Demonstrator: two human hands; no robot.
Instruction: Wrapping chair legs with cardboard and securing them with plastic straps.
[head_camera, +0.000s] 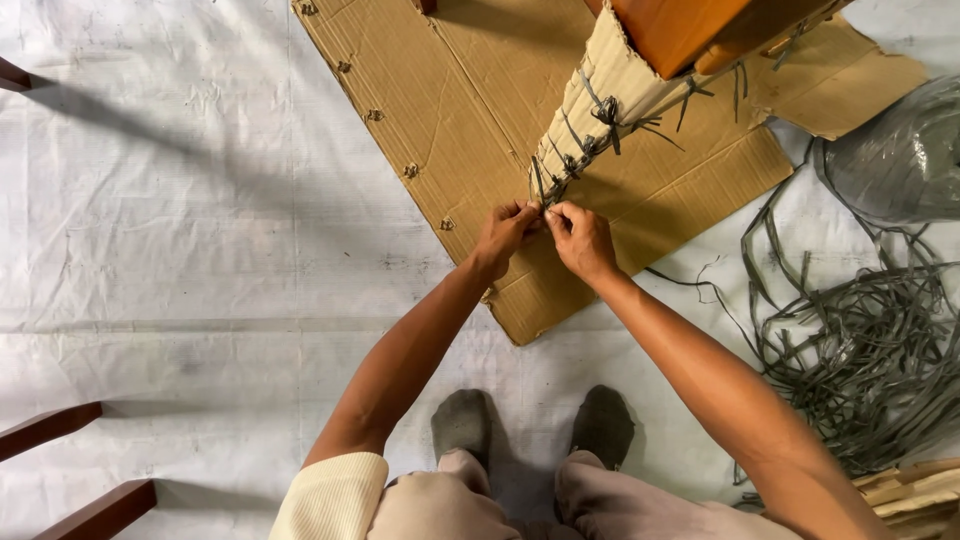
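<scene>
A wooden furniture leg (690, 30) is wrapped in corrugated cardboard (600, 95), bound with knotted grey plastic straps (605, 112) along its seam. Both of my hands meet at the lower end of the wrap. My left hand (503, 233) and my right hand (580, 238) each pinch an end of a grey strap there, fingers closed on it. The strap's knot is hidden between my fingertips.
A flat cardboard sheet (470, 110) with strap ties along its edge lies under the leg on a white tarp (180, 230). A pile of loose grey straps (870, 370) and a grey plastic bag (900, 150) lie at right. Dark wooden pieces (70, 470) show at left.
</scene>
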